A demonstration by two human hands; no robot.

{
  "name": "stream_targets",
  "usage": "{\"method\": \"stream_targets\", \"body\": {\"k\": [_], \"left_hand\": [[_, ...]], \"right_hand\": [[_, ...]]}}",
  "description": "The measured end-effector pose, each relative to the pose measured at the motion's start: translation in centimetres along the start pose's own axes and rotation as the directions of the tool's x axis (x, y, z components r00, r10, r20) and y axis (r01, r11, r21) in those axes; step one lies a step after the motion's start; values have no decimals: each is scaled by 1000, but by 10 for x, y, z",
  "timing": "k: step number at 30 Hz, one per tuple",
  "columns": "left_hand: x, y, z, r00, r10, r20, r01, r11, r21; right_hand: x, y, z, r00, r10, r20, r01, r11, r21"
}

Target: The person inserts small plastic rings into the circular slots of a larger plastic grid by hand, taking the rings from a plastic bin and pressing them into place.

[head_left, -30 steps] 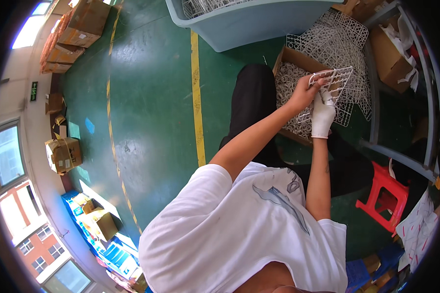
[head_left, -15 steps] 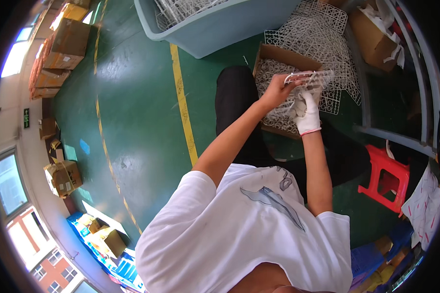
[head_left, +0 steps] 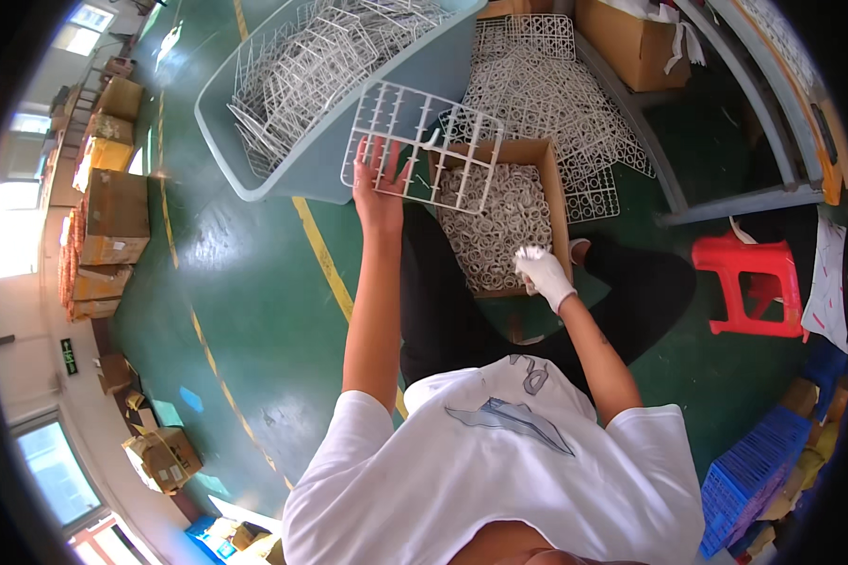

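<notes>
A white plastic grid frame [head_left: 422, 141], its cells mostly bare, hangs tilted over the near corner of the bin and the left side of the box. My bare left hand [head_left: 379, 188] is behind its lower left part, fingers stretched and spread against the bars. Below and to the right, a cardboard box [head_left: 560, 202] contains many small white plastic rings [head_left: 495, 221]. My right hand [head_left: 545, 275], in a white glove, is over the box's near right corner with its fingers curled; whether anything is inside them is hard to make out.
A grey-blue bin [head_left: 219, 141] piled with white grid frames [head_left: 320, 75] stands far left. Flat grids full of rings [head_left: 556, 104] lie in a heap behind the box. At right are a red stool [head_left: 749, 282] and a grey metal frame [head_left: 725, 202]; my black-trousered legs [head_left: 433, 292] flank the box.
My left hand and the grid frame have moved left toward the bin, and the fingers have spread. My right hand has parted from the frame and come down over the box. The view has shifted.
</notes>
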State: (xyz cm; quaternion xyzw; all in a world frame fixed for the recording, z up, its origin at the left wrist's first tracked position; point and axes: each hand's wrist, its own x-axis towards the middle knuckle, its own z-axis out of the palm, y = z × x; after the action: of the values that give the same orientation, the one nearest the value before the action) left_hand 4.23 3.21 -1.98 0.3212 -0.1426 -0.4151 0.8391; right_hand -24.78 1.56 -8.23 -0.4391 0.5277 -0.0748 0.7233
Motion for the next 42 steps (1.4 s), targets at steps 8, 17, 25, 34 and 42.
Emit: {"method": "stream_targets", "body": {"k": [8, 17, 25, 34, 42], "left_hand": [[111, 93, -25, 944, 313, -107, -320, 945, -60], [150, 96, -50, 931, 108, -350, -76, 992, 103], [-62, -53, 53, 620, -582, 526, 48, 697, 715], [-109, -57, 43, 613, -706, 353, 236, 591, 772], [-91, -41, 12, 842, -518, 151, 220, 585, 780]], "right_hand": [[-23, 10, 0, 996, 85, -5, -79, 947, 311], [-21, 12, 14, 994, 107, 15, -106, 935, 338], [-24, -9, 10, 901, -120, 416, -94, 884, 458], [-58, -41, 7, 788, -117, 604, -114, 937, 331], [-63, -29, -47, 858, -283, 427, 62, 884, 463]]}}
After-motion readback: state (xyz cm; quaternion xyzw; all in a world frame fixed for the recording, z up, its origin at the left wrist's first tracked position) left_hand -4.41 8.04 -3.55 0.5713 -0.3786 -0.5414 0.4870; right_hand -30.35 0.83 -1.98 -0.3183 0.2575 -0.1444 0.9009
